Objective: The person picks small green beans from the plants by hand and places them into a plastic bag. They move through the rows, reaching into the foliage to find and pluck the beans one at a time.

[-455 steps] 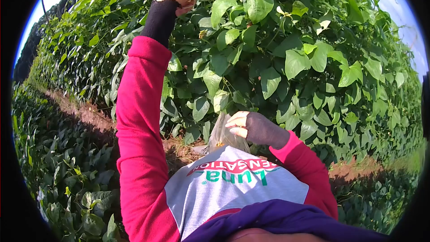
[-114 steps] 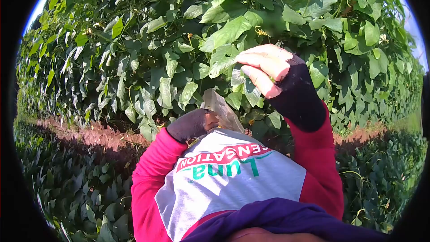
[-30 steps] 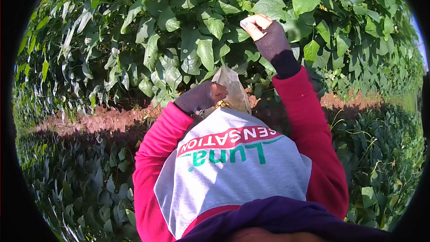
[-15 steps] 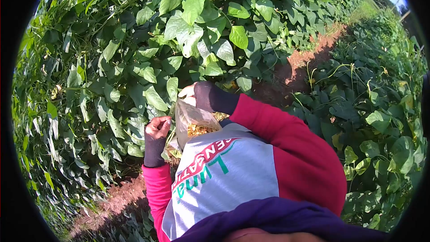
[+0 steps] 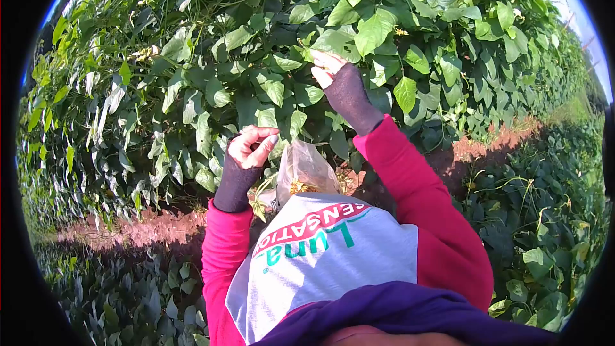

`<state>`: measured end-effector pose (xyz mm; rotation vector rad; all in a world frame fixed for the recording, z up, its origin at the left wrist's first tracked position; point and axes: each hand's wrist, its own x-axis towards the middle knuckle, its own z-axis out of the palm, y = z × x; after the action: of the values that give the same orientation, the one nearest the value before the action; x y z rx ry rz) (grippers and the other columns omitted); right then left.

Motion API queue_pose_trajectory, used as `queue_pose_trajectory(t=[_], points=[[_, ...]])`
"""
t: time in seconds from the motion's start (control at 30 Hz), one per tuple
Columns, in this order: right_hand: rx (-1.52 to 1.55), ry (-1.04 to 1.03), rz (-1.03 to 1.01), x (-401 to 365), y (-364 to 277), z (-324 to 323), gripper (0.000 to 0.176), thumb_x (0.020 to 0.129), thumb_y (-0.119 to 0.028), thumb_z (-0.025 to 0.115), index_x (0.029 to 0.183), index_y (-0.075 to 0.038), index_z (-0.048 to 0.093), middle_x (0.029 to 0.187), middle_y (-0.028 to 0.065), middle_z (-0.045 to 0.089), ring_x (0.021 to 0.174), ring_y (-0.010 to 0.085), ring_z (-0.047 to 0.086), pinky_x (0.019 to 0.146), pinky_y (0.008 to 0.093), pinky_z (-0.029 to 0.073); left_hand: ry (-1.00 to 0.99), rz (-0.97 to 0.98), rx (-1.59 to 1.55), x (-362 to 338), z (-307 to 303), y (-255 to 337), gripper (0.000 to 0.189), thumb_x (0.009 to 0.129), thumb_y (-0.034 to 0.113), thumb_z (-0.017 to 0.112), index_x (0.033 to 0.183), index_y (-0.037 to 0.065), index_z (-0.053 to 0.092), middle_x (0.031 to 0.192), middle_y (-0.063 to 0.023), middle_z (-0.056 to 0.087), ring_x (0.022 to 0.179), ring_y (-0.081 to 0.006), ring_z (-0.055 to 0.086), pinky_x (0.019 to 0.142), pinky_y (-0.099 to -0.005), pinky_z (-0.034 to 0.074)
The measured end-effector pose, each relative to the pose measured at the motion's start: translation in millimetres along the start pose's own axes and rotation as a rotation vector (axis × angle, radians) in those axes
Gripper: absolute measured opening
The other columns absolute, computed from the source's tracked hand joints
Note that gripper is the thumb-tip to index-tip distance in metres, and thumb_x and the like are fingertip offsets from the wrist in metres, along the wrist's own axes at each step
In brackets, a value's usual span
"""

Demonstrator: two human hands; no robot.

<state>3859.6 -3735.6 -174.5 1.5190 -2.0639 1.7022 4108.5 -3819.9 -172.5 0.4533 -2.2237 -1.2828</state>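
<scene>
My left hand (image 5: 252, 147) is closed, thumb and forefinger pressed together in front of the leaves; what they pinch, if anything, is too small to make out. Up among the leaves, my right hand (image 5: 329, 67) reaches with stretched fingers, the thumb apart, its fingertips close to a broad green leaf (image 5: 337, 41). Between my arms a clear plastic bag (image 5: 309, 163) hangs at my waist with its mouth upward. Small yellow-orange pieces (image 5: 302, 187), perhaps flowers, lie inside it. Dark sleeves cover both wrists.
A dense wall of leafy vines (image 5: 224, 83) stands right in front of me. Pale yellow blossoms (image 5: 146, 53) show at the left. Reddish soil (image 5: 138, 229) runs along the foot of the row, and low plants (image 5: 544, 218) grow at the right.
My right hand has left the bag's rim and moved up and right into the foliage. My left hand has risen slightly. The view has turned, shifting the row.
</scene>
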Motion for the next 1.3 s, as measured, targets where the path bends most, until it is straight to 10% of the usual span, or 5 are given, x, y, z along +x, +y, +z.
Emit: queue_pose_trajectory(t=[0.17, 0.43, 0.6, 0.97, 1.3], points=[[-0.358, 0.061, -0.053, 56.3, 31.5, 24.5, 0.055, 0.079, -0.018, 0.07, 0.128, 0.0, 0.052, 0.122, 0.0229, 0.057, 0.115, 0.0367, 0.055, 0.098, 0.0396, 0.044, 0.098, 0.183, 0.092, 43.9, 9.7, 12.2, 0.018, 0.087, 0.007, 0.063, 0.102, -0.001, 0.069, 0.089, -0.0082, 0.065, 0.086, -0.0165, 0.061, 0.08, -0.0281, 0.047], [-0.191, 0.01, -0.144, 59.5, 71.8, 34.2, 0.012, 0.077, -0.017, 0.069, 0.083, -0.007, 0.07, 0.084, 0.0104, 0.065, 0.081, 0.0304, 0.063, 0.073, 0.0385, 0.051, 0.22, 0.139, 0.103, 169.4, 49.6, -52.0, 0.031, 0.087, 0.002, 0.059, 0.117, 0.0, 0.064, 0.111, -0.0095, 0.067, 0.098, -0.0149, 0.063, 0.088, -0.0264, 0.048], [-0.104, -0.027, -0.095, 44.4, 81.1, 18.8, 0.014, 0.082, -0.013, 0.064, 0.09, -0.004, 0.07, 0.095, 0.015, 0.069, 0.092, 0.0305, 0.065, 0.083, 0.0392, 0.051, 0.126, -0.032, -0.296, 181.2, 74.4, -46.8, 0.03, 0.086, 0.011, 0.07, 0.114, 0.001, 0.066, 0.098, -0.0037, 0.071, 0.085, -0.0076, 0.063, 0.079, -0.0242, 0.051], [-0.077, -0.117, -0.191, 42.6, 58.0, 2.0, 0.012, 0.081, -0.003, 0.063, 0.092, -0.002, 0.069, 0.091, 0.0112, 0.069, 0.087, 0.0239, 0.065, 0.081, 0.0339, 0.049, 0.262, 0.282, 0.239, 174.5, 88.7, -56.5, 0.02, 0.088, 0.019, 0.062, 0.097, 0.001, 0.064, 0.086, -0.0183, 0.063, 0.083, -0.0348, 0.063, 0.074, -0.0408, 0.05], [-0.03, -0.263, -0.228, 36.6, 59.8, 1.4, 0.014, 0.083, -0.006, 0.063, 0.093, 0.002, 0.067, 0.09, 0.0159, 0.068, 0.084, 0.0281, 0.066, 0.078, 0.037, 0.051, 0.159, 0.747, 0.477, 171.7, 77.9, -72.8, 0.011, 0.081, 0.009, 0.054, 0.071, 0.007, 0.049, 0.066, -0.0053, 0.044, 0.066, -0.0211, 0.052, 0.065, -0.0317, 0.042]])
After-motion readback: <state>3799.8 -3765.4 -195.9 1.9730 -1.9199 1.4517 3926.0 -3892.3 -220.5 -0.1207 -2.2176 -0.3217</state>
